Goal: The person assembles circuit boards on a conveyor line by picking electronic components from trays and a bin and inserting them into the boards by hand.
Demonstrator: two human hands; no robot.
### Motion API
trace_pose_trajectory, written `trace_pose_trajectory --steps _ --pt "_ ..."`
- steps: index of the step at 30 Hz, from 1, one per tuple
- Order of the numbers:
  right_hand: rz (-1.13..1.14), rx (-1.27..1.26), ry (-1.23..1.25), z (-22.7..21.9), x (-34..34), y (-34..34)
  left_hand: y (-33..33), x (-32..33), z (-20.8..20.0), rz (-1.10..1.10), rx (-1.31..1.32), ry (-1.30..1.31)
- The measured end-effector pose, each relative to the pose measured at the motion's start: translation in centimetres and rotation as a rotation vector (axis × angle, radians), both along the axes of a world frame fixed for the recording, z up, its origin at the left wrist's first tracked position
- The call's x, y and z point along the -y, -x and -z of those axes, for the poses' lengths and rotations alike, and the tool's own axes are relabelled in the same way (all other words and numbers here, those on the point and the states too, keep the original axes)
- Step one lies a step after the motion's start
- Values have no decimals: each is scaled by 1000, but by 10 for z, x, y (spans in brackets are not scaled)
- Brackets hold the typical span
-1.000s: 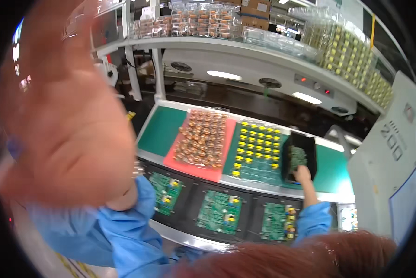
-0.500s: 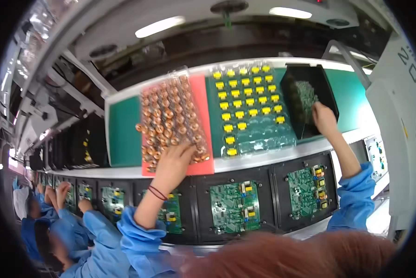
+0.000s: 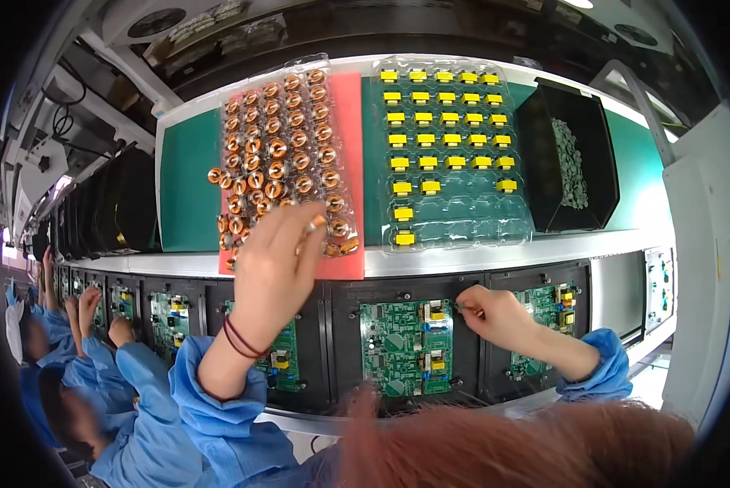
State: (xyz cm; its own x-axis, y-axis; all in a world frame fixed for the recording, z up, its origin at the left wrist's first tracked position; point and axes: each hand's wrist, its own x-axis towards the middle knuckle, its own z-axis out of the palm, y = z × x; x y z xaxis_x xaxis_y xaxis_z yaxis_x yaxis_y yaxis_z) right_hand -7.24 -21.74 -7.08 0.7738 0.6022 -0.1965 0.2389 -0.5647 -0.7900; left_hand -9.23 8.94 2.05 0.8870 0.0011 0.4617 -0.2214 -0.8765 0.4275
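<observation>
My left hand (image 3: 271, 264) is pinched around a copper-wound coil (image 3: 317, 222), just above the near end of a clear tray with rows of similar coils (image 3: 277, 148). That tray lies on a pink sheet (image 3: 349, 163). My right hand (image 3: 499, 315) has its thumb and fingers closed together at the upper right edge of a green circuit board (image 3: 393, 343); whatever they hold is too small to make out. The board sits in a black carrier (image 3: 345, 325) and bears yellow and black parts.
Behind the carriers, a clear tray (image 3: 471, 210) of yellow components (image 3: 445, 98) stands on a green mat (image 3: 190, 203). To its right is a black bin (image 3: 536, 175) of small grey-green parts (image 3: 571, 163). More boards (image 3: 170, 317) line the left, where co-workers' blue sleeves (image 3: 141, 382) show.
My right hand has come from the black bin down to the board's edge. My left hand has lifted from among the coils with one in its fingers. The head view has shifted.
</observation>
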Motion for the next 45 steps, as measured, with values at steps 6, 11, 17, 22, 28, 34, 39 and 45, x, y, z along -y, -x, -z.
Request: trace_pose_trajectory --steps 6,11,17,22,28,34,39,45 --pt "-167 370 54 7 -5 9 22 41 31 244 -98 112" --pt "-148 473 65 15 -5 11 31 63 53 319 -175 153" --pt "-170 468 68 16 0 10 31 76 68 386 -248 170" --pt "-201 493 79 17 2 12 36 87 86 479 -326 225" --pt "-174 535 97 23 7 13 38 94 90 513 -381 185" --pt "-208 523 90 22 14 9 39 108 93 495 -432 231" --pt "-44 544 -54 -18 21 -15 39 131 100 557 -339 116" --pt "84 939 294 -17 10 -85 32 145 103 545 -248 24"
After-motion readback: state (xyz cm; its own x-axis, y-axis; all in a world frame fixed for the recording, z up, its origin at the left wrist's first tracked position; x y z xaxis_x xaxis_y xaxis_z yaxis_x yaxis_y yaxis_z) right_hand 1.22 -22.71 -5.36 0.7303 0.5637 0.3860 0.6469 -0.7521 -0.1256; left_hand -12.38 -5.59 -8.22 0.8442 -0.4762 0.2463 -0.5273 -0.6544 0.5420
